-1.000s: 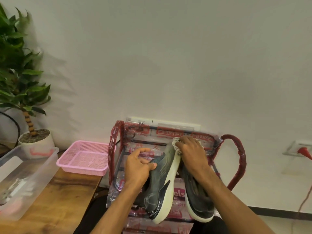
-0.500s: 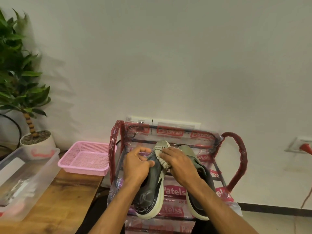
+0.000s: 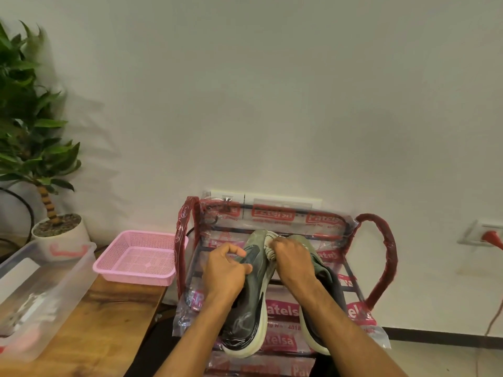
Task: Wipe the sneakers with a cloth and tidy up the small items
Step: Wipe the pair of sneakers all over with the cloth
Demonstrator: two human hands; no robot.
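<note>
Your left hand [image 3: 226,270] curls its fingers round the upper of the grey sneaker [image 3: 249,317] in the lower middle of the frame. It holds the shoe tipped on its side, the pale sole turned toward the right. Your right hand [image 3: 292,263] bunches the pale cloth [image 3: 270,244] in its fingers and presses it against that sneaker's toe end. The second sneaker [image 3: 324,281] lies just right of the first, partly under your right forearm. Both rest on the red rack [image 3: 381,268], wrapped in printed clear plastic, against the wall. At lower left, the wooden tabletop [image 3: 103,322] carries a pink basket [image 3: 136,257] and a clear plastic box [image 3: 40,289]. A potted plant [image 3: 32,131] stands behind the box.
</note>
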